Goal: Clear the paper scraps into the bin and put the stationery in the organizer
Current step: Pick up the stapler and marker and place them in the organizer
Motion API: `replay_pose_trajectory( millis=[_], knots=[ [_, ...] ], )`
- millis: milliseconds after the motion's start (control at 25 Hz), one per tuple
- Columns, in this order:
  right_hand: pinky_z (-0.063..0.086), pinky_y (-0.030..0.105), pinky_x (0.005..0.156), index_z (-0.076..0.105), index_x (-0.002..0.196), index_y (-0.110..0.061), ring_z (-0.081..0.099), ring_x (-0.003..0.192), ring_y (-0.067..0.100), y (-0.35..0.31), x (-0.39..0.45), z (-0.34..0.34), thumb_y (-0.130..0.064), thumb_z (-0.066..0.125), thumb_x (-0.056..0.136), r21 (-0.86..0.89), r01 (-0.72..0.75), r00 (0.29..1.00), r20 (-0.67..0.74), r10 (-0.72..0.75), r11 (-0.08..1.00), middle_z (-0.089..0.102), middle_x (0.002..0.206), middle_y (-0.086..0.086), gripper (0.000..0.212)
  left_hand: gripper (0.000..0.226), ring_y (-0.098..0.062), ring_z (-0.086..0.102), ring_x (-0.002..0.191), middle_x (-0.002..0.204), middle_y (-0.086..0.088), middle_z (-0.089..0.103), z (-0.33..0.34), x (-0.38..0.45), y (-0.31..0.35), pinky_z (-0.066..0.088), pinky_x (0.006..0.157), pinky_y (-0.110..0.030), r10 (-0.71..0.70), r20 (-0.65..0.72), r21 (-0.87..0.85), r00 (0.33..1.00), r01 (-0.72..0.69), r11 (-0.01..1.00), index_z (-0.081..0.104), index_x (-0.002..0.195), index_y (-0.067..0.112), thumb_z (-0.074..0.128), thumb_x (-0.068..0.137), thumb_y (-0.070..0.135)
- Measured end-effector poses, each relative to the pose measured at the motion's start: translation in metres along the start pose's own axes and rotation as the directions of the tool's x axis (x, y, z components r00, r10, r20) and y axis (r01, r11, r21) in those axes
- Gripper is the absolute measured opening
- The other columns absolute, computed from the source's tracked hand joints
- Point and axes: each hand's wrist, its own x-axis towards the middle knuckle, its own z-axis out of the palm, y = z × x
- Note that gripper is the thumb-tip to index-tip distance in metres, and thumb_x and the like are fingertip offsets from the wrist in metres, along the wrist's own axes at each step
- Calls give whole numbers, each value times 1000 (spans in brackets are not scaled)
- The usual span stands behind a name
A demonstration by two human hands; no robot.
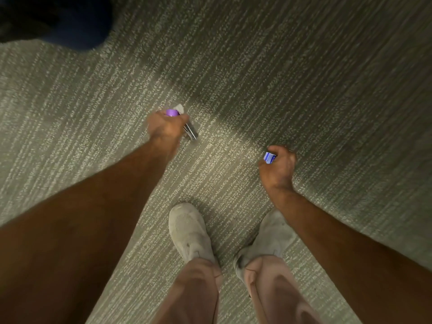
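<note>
I see open carpet (257, 66) all round — only a dark shape (70, 22) at top left. My left hand (166, 128) grips scissors (187, 127); my right hand (278, 167) clutches a blue box (269, 157) — both arms reach down.

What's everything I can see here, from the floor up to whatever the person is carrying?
carpet: one, grey-green with pale stripes, fills the floor.
dark shape: one, black-blue, top left corner; too dim to identify.
purple item: one, purple, top of the left fist.
metal item: one, silvery, sticking out below the left fist; blurred.
paper scrap: one, white, poking out above the left fist.
small box: one, blue and white, in the right fingers.
shoes: two, pale grey, on the carpet at bottom centre.
trousers: one pair, dusty pink, bottom edge.
left hand: one, closed.
right hand: one, closed.
</note>
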Motion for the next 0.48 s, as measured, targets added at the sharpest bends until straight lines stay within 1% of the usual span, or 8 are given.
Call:
replay_pose_trajectory(
  millis=[80,120,200,240,320,360,400,480],
  knots=[
    [47,0,62,58,129,-17,57,102,16,-18,-18,-11,0,74,88,92,-57,997,47,53,994,36,125,1,48,28,-7,50,42,92,-9,63,-5,-34,-8,36,33,-21,33,130,-49,991,-26,998,56,108,12,75,89,17],
    [47,0,62,57,127,-19,57,105,16,-28,-29,-17,0,74,88,132,-75,995,71,66,988,38,126,1,47,29,-6,47,38,90,-9,62,-8,-53,-13,35,32,-22,34,180,-63,983,-23,998,55,110,10,75,89,17],
    [45,-2,58,57,122,-22,57,102,12,-52,-56,-34,-2,73,88,216,-104,989,128,77,971,45,127,1,43,40,-6,43,39,92,-10,63,-14,-95,-20,35,33,-23,-3,247,-80,969,24,997,54,120,9,76,88,18],
    [46,0,57,59,121,-23,58,99,10,-64,-72,-43,-3,72,89,257,-124,982,169,82,958,49,127,1,40,41,-7,42,40,92,-9,63,-18,-118,-22,35,33,-23,-22,273,-88,962,48,995,54,120,10,77,87,19],
    [51,8,59,62,122,-23,61,102,10,-87,-107,-63,-5,70,91,296,-174,961,261,96,939,55,128,2,37,35,-7,41,40,84,-5,60,-28,-164,-20,33,35,-21,-51,321,-89,946,84,992,56,111,14,78,86,21],
    [51,11,64,63,124,-24,62,104,11,-96,-125,-73,-6,69,92,306,-187,952,290,95,934,57,127,1,36,32,-8,40,39,80,-3,59,-33,-186,-18,32,36,-21,-58,343,-89,938,93,992,56,107,15,78,86,23],
    [50,13,67,64,124,-23,64,103,11,-105,-147,-85,-6,68,93,322,-194,947,307,92,927,61,124,1,35,31,-8,40,38,77,-2,58,-41,-211,-15,31,36,-21,-59,370,-87,927,98,991,56,104,15,79,85,25],
    [50,16,59,66,122,-18,66,85,9,-127,-192,-105,-7,65,95,376,-221,944,315,100,900,68,109,2,29,27,-9,38,36,69,0,58,-59,-258,0,28,37,-20,-49,403,-85,914,91,992,56,96,15,78,85,26]
  ],
)
